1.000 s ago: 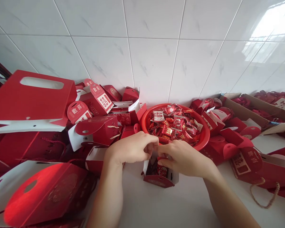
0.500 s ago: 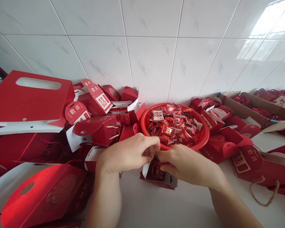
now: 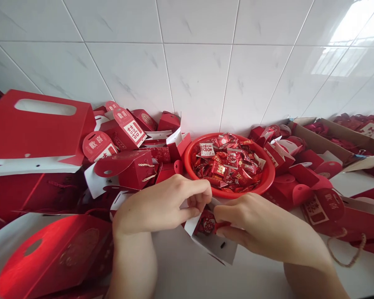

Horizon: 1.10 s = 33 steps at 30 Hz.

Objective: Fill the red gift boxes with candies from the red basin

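A small red gift box [image 3: 216, 245], white-grey on the inside, stands with its flaps spread on the white tabletop just in front of a red basket [image 3: 269, 182]. Red-wrapped candies [image 3: 207, 223] show inside it. My left hand [image 3: 174, 201] is closed, thumb and fingers pinched at the box's back left edge. From the right, my right hand [image 3: 252, 222] pinches a red piece at the box's right side, seemingly one of its flaps. The fingertips partly hide the box's far side. Several wrapped candies [image 3: 232, 160] fill the basket.
Open red gift boxes [image 3: 127, 168] crowd the left side, with a large red box [image 3: 40, 124] behind. More red boxes [image 3: 330, 216], some with rope handles, lie at the right. Brown cardboard trays [image 3: 321, 143] stand at the back right, beside a tiled wall [image 3: 199, 83].
My right hand has moved slightly right and down, drawing the red piece outward. The box's near flap now spreads wider, and the candies inside show more. My left hand stays nearly in place.
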Tool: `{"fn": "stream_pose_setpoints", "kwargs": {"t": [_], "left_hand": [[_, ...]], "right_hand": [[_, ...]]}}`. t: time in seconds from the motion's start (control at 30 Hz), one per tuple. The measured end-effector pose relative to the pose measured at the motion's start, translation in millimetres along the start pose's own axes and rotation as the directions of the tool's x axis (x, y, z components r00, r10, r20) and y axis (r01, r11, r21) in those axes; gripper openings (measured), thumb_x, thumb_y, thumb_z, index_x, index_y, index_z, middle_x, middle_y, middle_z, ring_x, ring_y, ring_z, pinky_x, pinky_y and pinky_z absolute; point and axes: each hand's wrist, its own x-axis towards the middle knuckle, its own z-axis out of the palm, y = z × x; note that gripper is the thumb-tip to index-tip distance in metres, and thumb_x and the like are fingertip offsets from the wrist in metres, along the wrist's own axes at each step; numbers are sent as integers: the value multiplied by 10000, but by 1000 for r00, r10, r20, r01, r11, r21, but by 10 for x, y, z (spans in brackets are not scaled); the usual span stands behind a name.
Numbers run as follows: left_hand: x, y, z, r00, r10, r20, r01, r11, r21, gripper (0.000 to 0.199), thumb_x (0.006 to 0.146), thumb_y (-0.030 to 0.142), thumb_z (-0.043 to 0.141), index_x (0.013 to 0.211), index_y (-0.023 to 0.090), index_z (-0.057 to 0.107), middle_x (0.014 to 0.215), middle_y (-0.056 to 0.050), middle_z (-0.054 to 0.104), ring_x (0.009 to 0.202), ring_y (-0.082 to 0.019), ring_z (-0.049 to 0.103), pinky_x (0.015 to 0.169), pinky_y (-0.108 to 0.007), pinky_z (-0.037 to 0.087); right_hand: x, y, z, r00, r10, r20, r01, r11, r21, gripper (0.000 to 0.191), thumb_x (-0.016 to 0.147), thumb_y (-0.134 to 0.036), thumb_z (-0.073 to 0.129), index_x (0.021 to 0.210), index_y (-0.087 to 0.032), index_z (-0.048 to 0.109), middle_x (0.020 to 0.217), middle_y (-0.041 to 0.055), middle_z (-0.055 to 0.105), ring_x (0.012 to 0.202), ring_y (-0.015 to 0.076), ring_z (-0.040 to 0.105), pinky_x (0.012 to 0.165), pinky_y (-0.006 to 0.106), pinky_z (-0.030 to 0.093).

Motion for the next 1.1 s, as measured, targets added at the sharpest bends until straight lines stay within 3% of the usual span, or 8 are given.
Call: {"fn": "stream_pose_setpoints", "kwargs": {"t": [0.13, 0.23, 0.43, 0.6, 0.77, 0.93, 1.1], "left_hand": [[100, -86, 9, 999, -39, -17, 39, 999, 5, 225, 763, 10, 554, 853, 213, 590, 770, 56, 707, 665, -109, 644, 607, -192, 430], [118, -106, 22, 1000, 14, 19, -14, 1000, -12, 202, 775, 28, 564, 859, 209, 597, 785, 50, 705, 673, -107, 642, 611, -191, 432], [80, -86, 18, 997, 59, -56, -59, 998, 3, 151, 806, 61, 564, 816, 209, 590, 776, 52, 691, 640, -92, 613, 609, -191, 431], [141, -136, -5, 997, -37, -65, 38, 999, 8, 152, 793, 59, 555, 801, 208, 578, 759, 41, 682, 668, -118, 627, 611, -214, 437], [162, -167, -22, 999, -38, -19, 37, 999, -32, 145, 784, 61, 578, 811, 203, 585, 790, 33, 702, 699, -123, 644, 624, -215, 450], [201, -226, -39, 994, -112, -2, 112, 993, -27, 135, 773, 85, 591, 832, 206, 580, 808, 16, 723, 727, -150, 666, 629, -236, 464], [244, -327, -38, 982, -186, 11, 187, 982, -36, 144, 772, 114, 608, 867, 215, 570, 856, 2, 743, 794, -174, 701, 683, -256, 489]], "right_hand": [[48, 25, -22, 999, 40, 9, -40, 997, -61, 147, 940, -175, 627, 794, -188, 621, 719, -12, 661, 604, 135, 569, 538, 269, 279], [89, 45, -24, 999, 47, 21, -46, 998, -32, 129, 938, -152, 620, 814, -186, 628, 750, -4, 676, 637, 139, 594, 543, 271, 283], [72, 78, -5, 999, 45, -4, -45, 999, -4, 158, 941, -127, 592, 793, -182, 607, 746, 2, 661, 606, 128, 574, 528, 268, 279], [88, 105, -5, 997, 69, -20, -70, 997, -30, 145, 933, -90, 540, 860, -184, 622, 719, 1, 613, 584, 127, 529, 527, 271, 267], [180, 106, 49, 997, 72, -37, -76, 992, -97, 205, 921, -86, 518, 757, -192, 581, 640, -17, 546, 534, 119, 460, 503, 285, 207], [349, 65, 159, 983, 163, -85, -168, 984, -51, 223, 919, -48, 490, 799, -175, 628, 738, 26, 653, 588, 135, 542, 528, 279, 254], [381, 98, 185, 989, 120, -86, -123, 992, -32, 220, 913, -40, 502, 777, -175, 609, 731, 25, 646, 605, 134, 556, 541, 272, 258]]}}
